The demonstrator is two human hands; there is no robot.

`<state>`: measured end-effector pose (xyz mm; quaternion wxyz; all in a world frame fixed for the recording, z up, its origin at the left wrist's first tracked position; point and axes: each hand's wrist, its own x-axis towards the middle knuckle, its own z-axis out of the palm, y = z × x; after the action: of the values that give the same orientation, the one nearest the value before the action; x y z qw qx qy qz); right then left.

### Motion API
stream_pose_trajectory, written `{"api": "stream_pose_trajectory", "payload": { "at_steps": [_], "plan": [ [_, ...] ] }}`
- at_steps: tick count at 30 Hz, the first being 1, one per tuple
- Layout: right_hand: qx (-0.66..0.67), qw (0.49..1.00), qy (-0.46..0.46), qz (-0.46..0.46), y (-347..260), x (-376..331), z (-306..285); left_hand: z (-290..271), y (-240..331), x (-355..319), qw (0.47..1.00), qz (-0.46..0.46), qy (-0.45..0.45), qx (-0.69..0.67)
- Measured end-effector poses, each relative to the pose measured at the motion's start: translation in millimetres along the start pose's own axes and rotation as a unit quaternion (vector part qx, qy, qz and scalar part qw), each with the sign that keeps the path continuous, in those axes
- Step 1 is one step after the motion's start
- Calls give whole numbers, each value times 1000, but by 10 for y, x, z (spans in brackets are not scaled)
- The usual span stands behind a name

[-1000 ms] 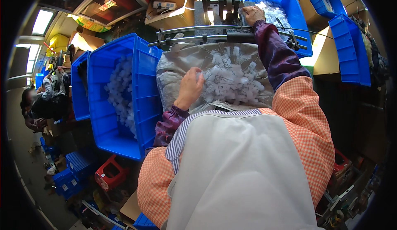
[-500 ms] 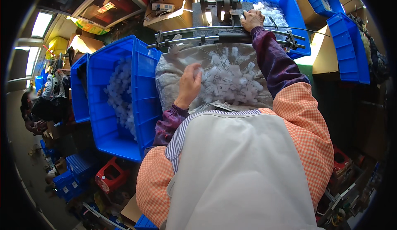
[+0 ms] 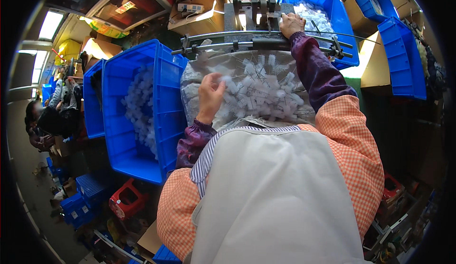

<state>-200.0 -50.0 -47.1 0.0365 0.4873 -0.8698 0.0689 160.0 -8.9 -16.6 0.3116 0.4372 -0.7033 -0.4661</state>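
A heap of small white bristle brushes [image 3: 266,90] with thin wire stems lies before me on a clear plastic sheet [image 3: 194,81]. My left hand [image 3: 210,97] is at the heap's left edge, thumb and fingers curled together near a small whitish piece that is too blurred to name. Farther off, my right hand [image 3: 291,25] rests with bent fingers at the right side of a dark metal machine [image 3: 232,18]; whatever its fingers grip is hidden. Metal rods [image 3: 216,37] run crosswise between the machine and the heap.
Left of the heap stands a blue bin [image 3: 166,117] holding many white pieces. Another blue bin [image 3: 349,41] with white pieces stands behind my right hand. Cardboard boxes [image 3: 204,19] are at the back. A red stool [image 3: 128,200] is at lower left, and a person [image 3: 54,114] sits far left.
My left hand has shifted slightly left, and its fingers have curled in more. My right hand stays at the machine, its fingers slightly changed. The view has shifted a little.
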Motion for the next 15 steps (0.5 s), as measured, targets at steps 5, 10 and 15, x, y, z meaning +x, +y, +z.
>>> {"api": "stream_pose_trajectory", "payload": {
  "at_steps": [5,10,15],
  "plan": [
    [47,999,23,3,400,124,158,-109,245,31,993,-53,-12,-108],
    [-63,996,-56,-18,454,260,-105,30,318,42,983,0,-55,-175],
    [-63,989,35,128,614,170,-506,231,421,87,976,34,-91,-194]
  ]
}}
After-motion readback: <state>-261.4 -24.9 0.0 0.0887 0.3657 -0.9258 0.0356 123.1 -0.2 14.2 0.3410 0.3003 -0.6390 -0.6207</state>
